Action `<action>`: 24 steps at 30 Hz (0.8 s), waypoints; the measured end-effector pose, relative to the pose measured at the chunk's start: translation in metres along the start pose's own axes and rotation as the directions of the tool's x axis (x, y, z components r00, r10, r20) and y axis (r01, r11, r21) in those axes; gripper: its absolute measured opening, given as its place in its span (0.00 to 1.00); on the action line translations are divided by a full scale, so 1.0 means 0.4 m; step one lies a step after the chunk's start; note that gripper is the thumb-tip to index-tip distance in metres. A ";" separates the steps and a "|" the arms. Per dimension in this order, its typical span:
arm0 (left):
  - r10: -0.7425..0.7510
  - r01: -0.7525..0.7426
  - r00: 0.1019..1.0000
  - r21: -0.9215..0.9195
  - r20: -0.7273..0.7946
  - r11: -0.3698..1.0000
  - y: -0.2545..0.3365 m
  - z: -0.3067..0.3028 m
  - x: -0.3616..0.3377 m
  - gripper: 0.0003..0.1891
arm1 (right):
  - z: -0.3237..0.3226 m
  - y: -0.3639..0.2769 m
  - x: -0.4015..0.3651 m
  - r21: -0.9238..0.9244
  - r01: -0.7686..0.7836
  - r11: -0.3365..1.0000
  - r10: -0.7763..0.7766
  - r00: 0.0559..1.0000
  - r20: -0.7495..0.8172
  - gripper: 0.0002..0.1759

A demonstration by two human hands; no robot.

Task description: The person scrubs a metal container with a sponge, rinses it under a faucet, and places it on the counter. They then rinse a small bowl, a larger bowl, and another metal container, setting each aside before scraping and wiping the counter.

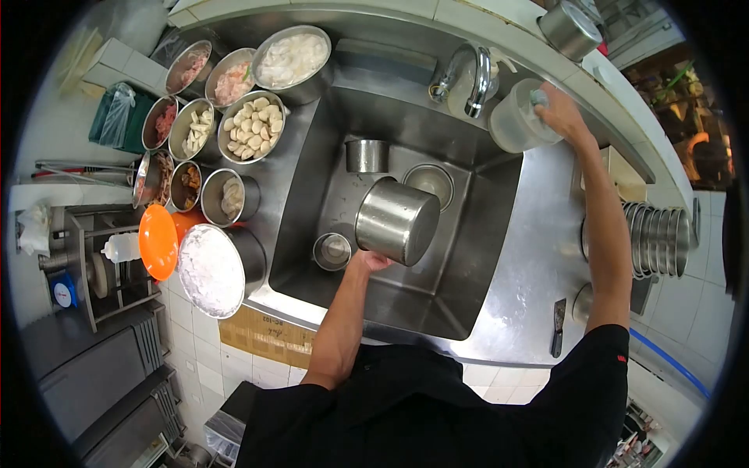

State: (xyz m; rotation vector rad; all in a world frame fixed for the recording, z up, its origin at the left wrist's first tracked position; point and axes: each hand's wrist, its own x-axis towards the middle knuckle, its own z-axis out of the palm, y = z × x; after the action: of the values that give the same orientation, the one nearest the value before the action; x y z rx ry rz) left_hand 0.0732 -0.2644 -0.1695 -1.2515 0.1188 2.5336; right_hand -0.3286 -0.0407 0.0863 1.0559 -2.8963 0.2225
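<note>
My left hand [374, 260] grips the rim of a deep stainless steel pot [398, 222], tilted on its side over the sink [484, 257]. At the back right, my right hand [555, 111] is at a translucent plastic tub [511, 125], its fingers closed on a pale greenish wad [538, 97] at the tub's opening. What the wad is cannot be made out. A small steel pot [367, 156], a round bowl [429, 186] and a steel cup [332, 251] rest on the sink floor. The curved faucet [479, 82] stands beside the tub.
Left of the sink are several steel containers of food, including pale round pieces [252, 129] and a large pot of white powder [212, 271]. An orange lid [158, 242] leans there. A scraper [559, 327] lies on the right counter near stacked steel pots [655, 238].
</note>
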 end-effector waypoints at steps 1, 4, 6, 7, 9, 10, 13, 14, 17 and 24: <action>0.015 -0.015 1.000 0.026 0.000 1.000 0.004 0.003 0.001 0.10 | -0.001 0.012 -0.007 0.058 0.092 0.994 -0.094 0.995 0.031 0.22; 0.074 -0.075 0.997 0.338 0.015 0.938 0.039 0.045 -0.064 0.11 | -0.062 0.000 -0.020 -0.076 0.082 0.994 -0.092 0.986 -0.142 0.19; 0.086 -0.045 0.995 0.529 -0.053 0.848 0.062 0.050 -0.075 0.11 | -0.138 -0.077 -0.038 0.091 -0.064 0.994 0.068 0.997 -0.044 0.16; 0.119 -0.004 0.986 0.697 -0.117 0.717 0.071 0.053 -0.078 0.11 | -0.158 -0.126 -0.052 0.245 -0.223 0.943 0.211 0.975 0.075 0.14; 0.166 -0.018 0.980 0.777 -0.111 0.629 0.070 0.058 -0.079 0.12 | -0.135 -0.214 -0.086 0.498 -0.265 0.826 0.210 0.964 0.164 0.13; 0.215 0.015 0.969 0.889 -0.126 0.457 0.068 0.047 -0.069 0.12 | -0.089 -0.260 -0.099 0.576 -0.113 0.809 0.070 0.993 0.097 0.13; 0.267 0.131 0.950 0.982 -0.164 0.138 0.063 -0.044 0.009 0.16 | 0.062 -0.393 -0.070 0.515 -0.322 0.794 -0.025 0.829 0.558 0.16; 0.336 0.207 0.926 0.976 -0.173 -0.068 0.055 -0.050 0.013 0.18 | 0.144 -0.400 -0.048 0.550 -0.313 0.774 0.108 0.922 0.373 0.15; 0.514 0.240 0.858 0.895 -0.014 -0.377 0.032 -0.097 0.036 0.14 | 0.333 -0.424 0.040 0.588 -0.292 0.754 0.324 0.945 0.054 0.17; 0.323 0.540 0.805 0.840 -0.498 -0.051 0.019 -0.134 0.017 0.16 | 0.510 -0.473 -0.014 0.939 -0.325 0.110 0.088 0.944 0.317 0.25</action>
State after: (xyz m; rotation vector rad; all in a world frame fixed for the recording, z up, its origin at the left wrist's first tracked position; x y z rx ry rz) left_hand 0.1076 -0.2812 -0.2083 -1.0455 1.6398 0.9147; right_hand -0.2023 -0.2113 -0.0936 0.5694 -2.7343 2.5014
